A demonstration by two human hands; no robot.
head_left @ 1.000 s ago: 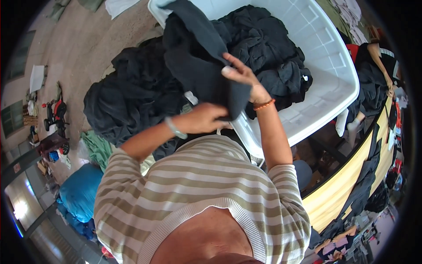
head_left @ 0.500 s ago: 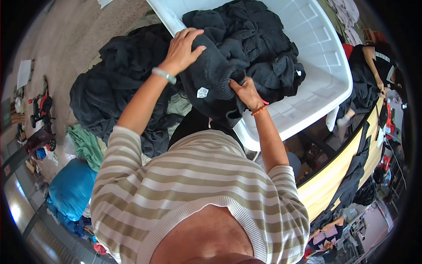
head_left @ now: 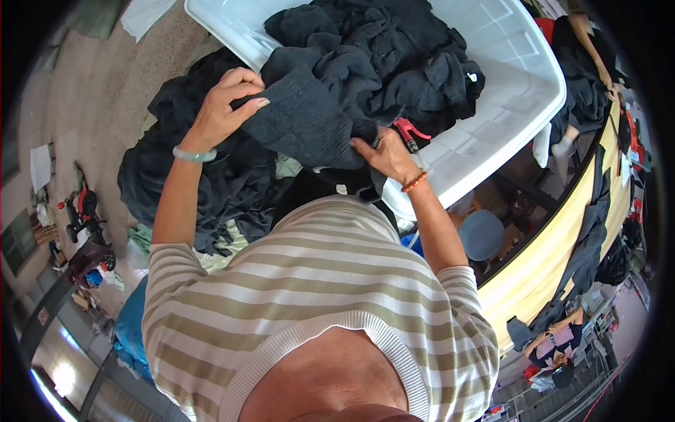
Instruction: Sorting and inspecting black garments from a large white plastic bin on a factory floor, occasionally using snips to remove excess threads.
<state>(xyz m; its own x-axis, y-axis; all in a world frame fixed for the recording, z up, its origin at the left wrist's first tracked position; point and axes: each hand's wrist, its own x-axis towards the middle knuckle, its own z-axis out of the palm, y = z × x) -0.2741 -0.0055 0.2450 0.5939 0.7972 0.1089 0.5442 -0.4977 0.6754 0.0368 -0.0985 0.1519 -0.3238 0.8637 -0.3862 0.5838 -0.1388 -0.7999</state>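
Observation:
A black knit garment (head_left: 302,116) with a ribbed part is stretched between my two hands, in front of my waist and over the near rim of the white plastic tub. My left hand (head_left: 223,109) grips its left edge between thumb and fingers. My right hand (head_left: 390,156) holds it at the right, thumb on top and fingers partly hidden by cloth. Just beyond the right hand is a small tool with a pink-red handle (head_left: 410,129) and a dark metal tip; its exact kind is unclear. More black garments (head_left: 380,42) fill the tub (head_left: 517,91).
A heap of black clothes (head_left: 169,169) lies left of the tub. To the right stand a round grey stool (head_left: 481,235) and a long wooden table (head_left: 527,299) with black cloth on it. Other people work along that table. A red and black scooter (head_left: 84,211) stands far left.
My left hand has moved left and down, from lying on the cloth to gripping its edge. The garment is now spread wider, its white label is out of sight, and the pink-red tool shows more.

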